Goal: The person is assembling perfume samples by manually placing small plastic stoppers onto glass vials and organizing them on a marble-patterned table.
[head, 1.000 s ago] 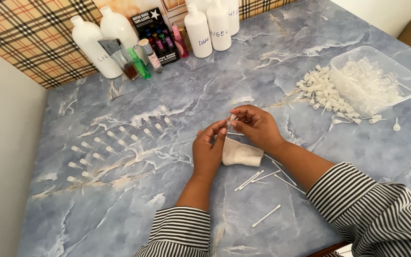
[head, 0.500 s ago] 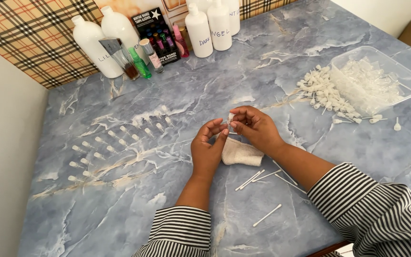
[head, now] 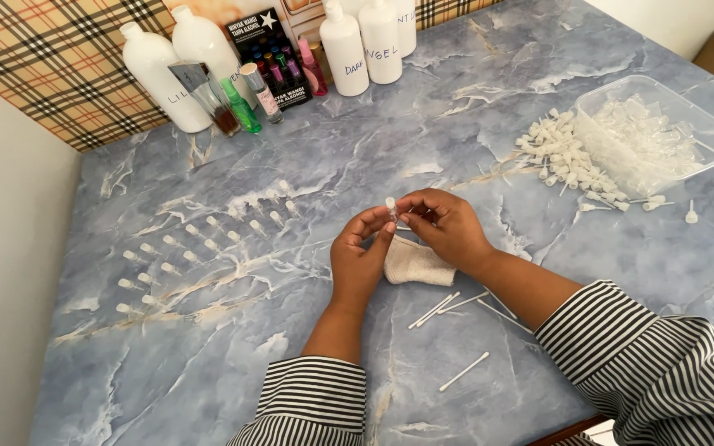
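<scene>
Left hand: my left hand sits mid-table, fingers narrowed to a pinch on one small clear vial with a white cap, held upright.
Right hand: my right hand meets it from the other side, fingertips closed in on the same vial; I cannot tell which hand bears it.
Vial position: raised off the table, between the two sets of fingertips, just above a folded cream cloth.
Cloth: one, lying flat, partly under both hands.
White sticks: I count about five thin white sticks; four bunched just right of the cloth, one apart nearer me.
Standing vials: small capped vials in slanted rows left of the hands; I count roughly eighteen, some too faint against the marble to be sure.
Loose white caps: a heap at upper right, too many and too small to count, touching the tray.
Tray: one clear plastic tray, filled with clear pieces I cannot count.
Stray pieces: about three lie singly right of the heap, one well apart.
White bottles: five large white bottles against the back wall, two at left, three at centre.
Small bottles: four small ones between them, beside one dark box.
Sleeves: both striped black and white.
</scene>
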